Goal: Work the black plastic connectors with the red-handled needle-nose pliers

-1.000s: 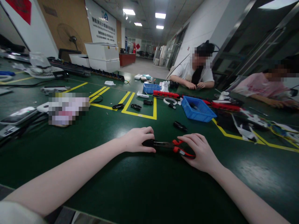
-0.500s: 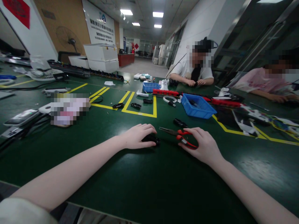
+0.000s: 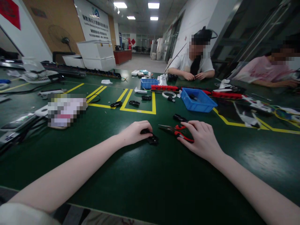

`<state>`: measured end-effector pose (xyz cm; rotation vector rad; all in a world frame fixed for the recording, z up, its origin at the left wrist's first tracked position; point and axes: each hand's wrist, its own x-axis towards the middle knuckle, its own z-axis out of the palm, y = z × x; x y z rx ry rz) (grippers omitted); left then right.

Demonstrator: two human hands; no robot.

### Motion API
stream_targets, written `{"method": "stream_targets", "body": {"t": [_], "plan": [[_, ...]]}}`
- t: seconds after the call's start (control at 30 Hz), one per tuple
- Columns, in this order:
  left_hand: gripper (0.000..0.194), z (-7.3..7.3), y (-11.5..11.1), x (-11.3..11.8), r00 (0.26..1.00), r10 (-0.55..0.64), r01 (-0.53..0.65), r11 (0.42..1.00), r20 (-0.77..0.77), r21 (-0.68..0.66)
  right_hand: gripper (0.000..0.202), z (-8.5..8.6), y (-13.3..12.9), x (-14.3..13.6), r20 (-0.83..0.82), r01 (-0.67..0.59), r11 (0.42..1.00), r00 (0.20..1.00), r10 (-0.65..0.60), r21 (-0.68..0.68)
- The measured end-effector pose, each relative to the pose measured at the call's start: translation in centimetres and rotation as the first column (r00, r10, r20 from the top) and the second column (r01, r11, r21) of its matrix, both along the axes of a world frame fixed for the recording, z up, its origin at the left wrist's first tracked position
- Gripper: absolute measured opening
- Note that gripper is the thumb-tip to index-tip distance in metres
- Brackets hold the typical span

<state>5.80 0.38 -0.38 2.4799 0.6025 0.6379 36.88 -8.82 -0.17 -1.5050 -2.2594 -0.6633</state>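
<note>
My left hand (image 3: 138, 132) is closed, thumb and fingers pinching a small black plastic part (image 3: 153, 139) low over the green table; the fingers cover one end of it. My right hand (image 3: 200, 136) curls its thumb and fingers around the red handles of needle-nose pliers (image 3: 174, 129). Their pointed metal jaws face left toward the black part, a short gap apart from it. Another black part (image 3: 180, 117) lies just beyond the pliers. Farther off, several similar black parts (image 3: 134, 103) lie in and near a yellow-taped rectangle.
A blue bin (image 3: 198, 107) with a dark item inside stands beyond my right hand; a smaller blue bin (image 3: 149, 83) is farther back. A red strip (image 3: 165, 88) runs behind. A phone (image 3: 67, 112) and cables lie at left. Two people (image 3: 191, 65) sit across the table.
My left fingers have tightened on the black part, which now shows more beyond them. My right hand and the pliers have shifted slightly, and the handles have turned. The whole view has tilted a little.
</note>
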Motion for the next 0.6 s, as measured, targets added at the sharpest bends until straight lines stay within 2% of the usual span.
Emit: {"method": "stream_targets", "body": {"t": [0.13,0.23,0.33,0.43,0.6], "plan": [[0.009,-0.1,0.3,0.0,1.0,-0.011,0.012,1.0,0.018,-0.021,0.045,0.2,-0.2,-0.3,-0.005,-0.013,1.0,1.0,0.013,0.026],[0.012,-0.1,0.4,0.0,1.0,-0.013,0.013,1.0,-0.002,0.01,0.036,0.8,-0.8,-0.6,0.032,-0.055,0.997,0.998,0.054,0.059],[0.018,0.1,0.4,-0.2,0.999,-0.004,0.009,0.994,-0.05,0.11,0.025,1.7,-1.5,-1.3,0.095,-0.116,0.99,0.989,0.109,0.073],[0.024,0.5,0.3,-0.4,0.992,0.01,0.021,0.97,-0.125,0.243,0.021,2.1,-2.3,-2.1,0.141,-0.136,0.99,0.981,0.132,0.023],[0.032,1.0,-0.2,-0.5,0.972,-0.02,0.103,0.93,-0.233,0.352,0.019,2.0,-2.8,-3.1,0.166,-0.127,0.99,0.977,0.136,-0.065]]}}
